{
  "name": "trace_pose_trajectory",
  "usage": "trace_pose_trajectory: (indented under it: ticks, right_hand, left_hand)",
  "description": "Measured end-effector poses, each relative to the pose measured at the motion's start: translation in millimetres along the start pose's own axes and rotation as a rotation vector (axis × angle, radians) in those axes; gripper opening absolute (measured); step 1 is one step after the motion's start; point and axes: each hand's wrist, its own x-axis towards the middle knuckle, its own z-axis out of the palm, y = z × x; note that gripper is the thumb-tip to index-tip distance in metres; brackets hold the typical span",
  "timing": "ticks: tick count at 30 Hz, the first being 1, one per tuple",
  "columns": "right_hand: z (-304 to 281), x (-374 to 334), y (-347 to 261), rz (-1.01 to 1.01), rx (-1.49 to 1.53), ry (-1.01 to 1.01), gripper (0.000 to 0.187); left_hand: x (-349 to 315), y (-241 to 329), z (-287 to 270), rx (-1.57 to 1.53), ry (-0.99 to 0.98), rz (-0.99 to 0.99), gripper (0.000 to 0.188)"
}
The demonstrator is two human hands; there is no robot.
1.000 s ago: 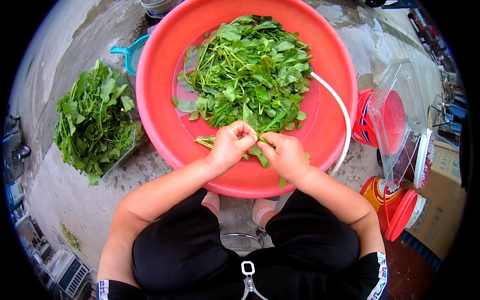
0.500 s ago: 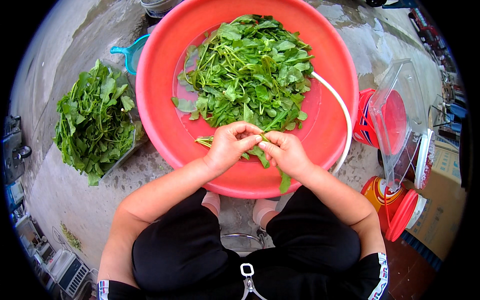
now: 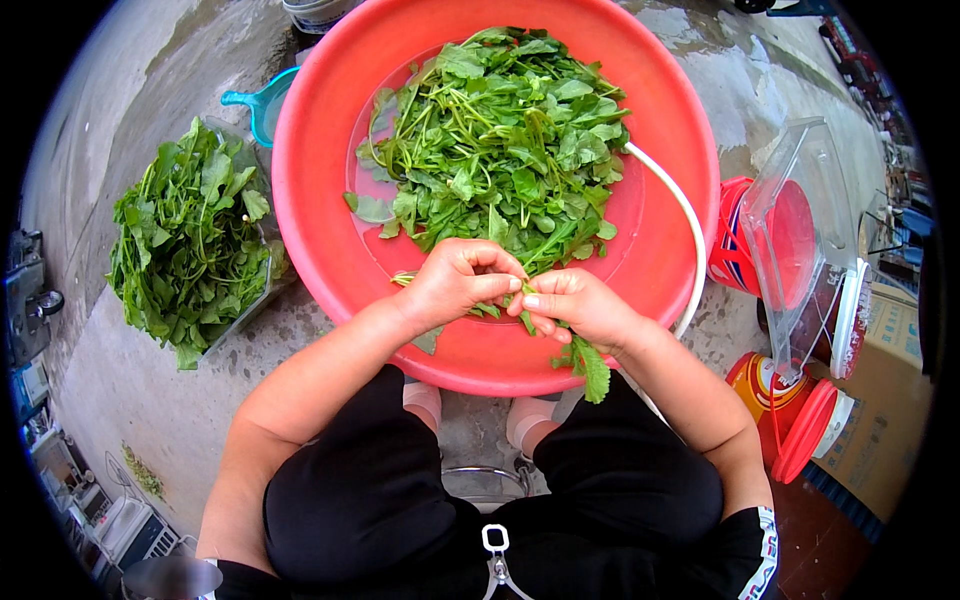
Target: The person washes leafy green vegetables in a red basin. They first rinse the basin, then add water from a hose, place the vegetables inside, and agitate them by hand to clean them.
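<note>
A big red plastic basin (image 3: 320,240) stands on the concrete ground in front of me, holding a heap of green leafy vegetables (image 3: 500,140). Over its near rim my left hand (image 3: 455,285) and my right hand (image 3: 580,305) meet, both pinching one leafy sprig (image 3: 590,362). The sprig's stem runs between my fingertips and its leaf hangs below my right hand, over the basin's edge.
A second pile of greens (image 3: 190,240) lies on the ground to the left. A teal scoop (image 3: 262,100) sits behind the basin. A white hose (image 3: 685,230) curves along the right rim. Red buckets (image 3: 735,240), a clear lidded box (image 3: 810,230) and a cardboard carton (image 3: 885,400) crowd the right.
My hands stay together at the basin's near rim. The sprig's leaf now hangs lower below my right hand than a second ago.
</note>
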Motion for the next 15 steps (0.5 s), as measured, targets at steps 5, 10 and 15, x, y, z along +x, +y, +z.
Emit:
trace_pose_trajectory:
  ticks: [5,10,15]
  right_hand:
    - [-6,-2,1,0.024,0.148,-0.15,0.025]
    - [-9,-4,0,0.082,0.202,-0.236,0.024]
    - [-14,-2,0,0.145,0.225,-0.335,0.024]
  left_hand:
    - [1,2,-4,0.067,-0.067,-0.016,0.009]
    - [-2,12,-5,0.109,-0.129,-0.06,0.009]
    - [-4,20,-6,0.514,-0.201,0.227,0.008]
